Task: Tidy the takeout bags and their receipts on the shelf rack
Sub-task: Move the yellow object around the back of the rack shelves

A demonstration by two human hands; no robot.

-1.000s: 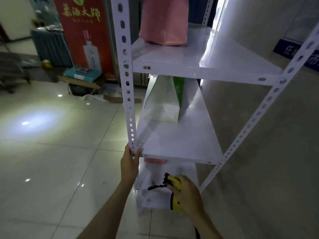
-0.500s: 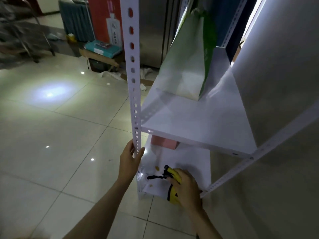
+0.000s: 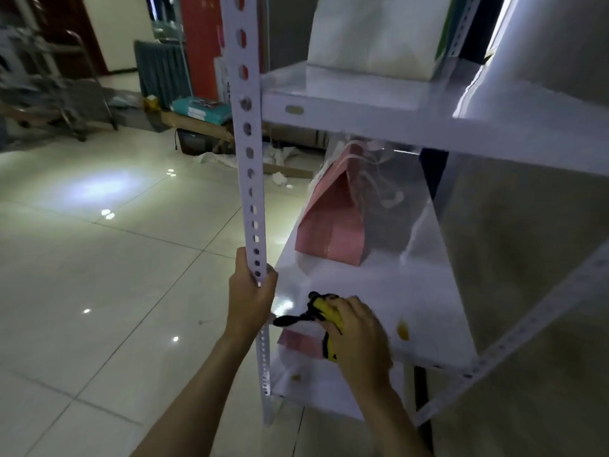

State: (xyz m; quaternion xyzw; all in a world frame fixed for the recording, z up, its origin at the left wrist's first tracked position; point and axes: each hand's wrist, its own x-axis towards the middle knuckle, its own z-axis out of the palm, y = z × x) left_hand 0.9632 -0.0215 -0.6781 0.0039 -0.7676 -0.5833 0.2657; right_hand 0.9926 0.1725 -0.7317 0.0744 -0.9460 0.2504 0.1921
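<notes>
Head view shows, at far left, a metal cart point(image 3: 49, 90) and boxes point(image 3: 201, 108) on the tiled floor point(image 3: 99, 275). Left hand point(image 3: 252, 298) wraps its fingers point(image 3: 272, 275) around the perforated white post point(image 3: 248, 153) of the shelf rack point(image 3: 428, 127). A pink takeout bag point(image 3: 333, 222) stands on the middle shelf point(image 3: 428, 311), behind the post; a white bag point(image 3: 372, 34), cut off on top, stands above. Right hand point(image 3: 359, 338) grips a yellow-black tool point(image 3: 324, 313) at the shelf front. Receipts cannot be made out.
</notes>
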